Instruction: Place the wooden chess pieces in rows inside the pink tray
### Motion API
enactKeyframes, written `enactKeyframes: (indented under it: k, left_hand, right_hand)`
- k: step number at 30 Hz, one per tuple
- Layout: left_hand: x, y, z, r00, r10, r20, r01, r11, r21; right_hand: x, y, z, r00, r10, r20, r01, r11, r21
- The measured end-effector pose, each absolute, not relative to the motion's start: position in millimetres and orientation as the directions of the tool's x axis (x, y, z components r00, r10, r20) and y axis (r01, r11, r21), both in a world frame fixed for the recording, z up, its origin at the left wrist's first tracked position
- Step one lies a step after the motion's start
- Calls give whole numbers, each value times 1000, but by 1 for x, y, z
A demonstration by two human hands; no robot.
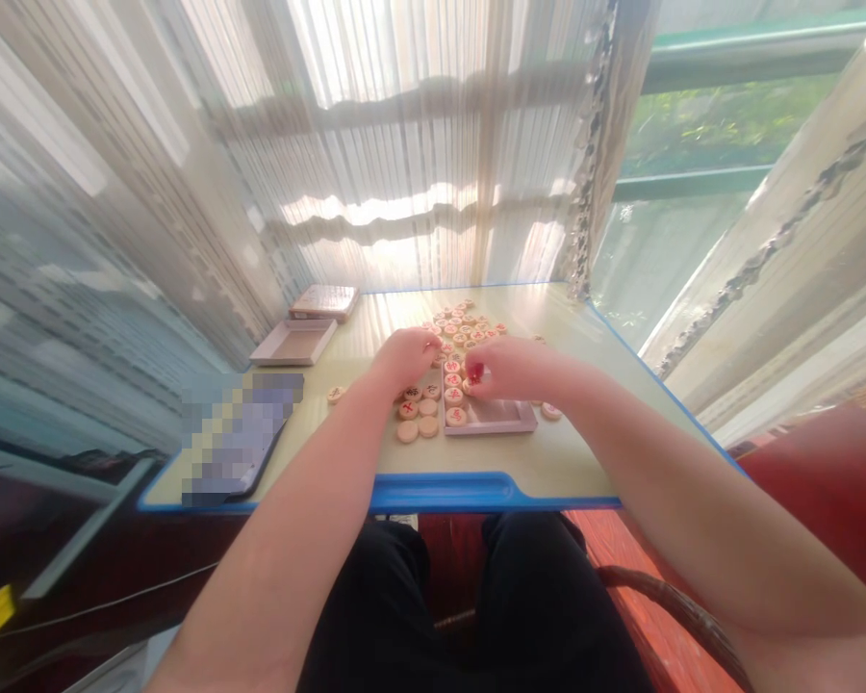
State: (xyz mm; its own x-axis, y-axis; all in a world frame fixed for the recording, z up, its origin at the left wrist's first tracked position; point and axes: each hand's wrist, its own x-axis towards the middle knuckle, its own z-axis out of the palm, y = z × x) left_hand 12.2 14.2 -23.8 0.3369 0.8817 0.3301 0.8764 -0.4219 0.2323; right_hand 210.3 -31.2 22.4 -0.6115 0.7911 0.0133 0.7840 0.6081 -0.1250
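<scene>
My left hand (406, 353) is curled, its fingertips down on round wooden chess pieces at the near edge of a loose pile (466, 322). My right hand (514, 371) is closed over the far end of a small grey tray (501, 417), pinching a piece with a red mark (474, 372). A column of pieces with red characters (454, 395) lies along the tray's left side. A few more pieces (417, 416) sit on the table just left of the tray.
The small table (476, 462) has a blue rim and stands against sheer curtains. At the back left are an open box half (293, 342) and a closed box (324, 301). A pixelated flat object (235, 438) lies at the front left. One stray piece (336, 393) sits near it.
</scene>
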Motion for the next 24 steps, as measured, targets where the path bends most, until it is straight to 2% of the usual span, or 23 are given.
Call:
enactKeyframes:
  k: [7, 24]
  left_hand:
    - [12, 14, -23, 344, 881, 325, 877, -425, 225]
    - [11, 15, -24, 342, 882, 324, 870, -428, 246]
  right_hand:
    - [209, -31, 25, -658, 753, 26, 745, 656, -124]
    - [209, -29, 23, -654, 755, 56, 747, 656, -108]
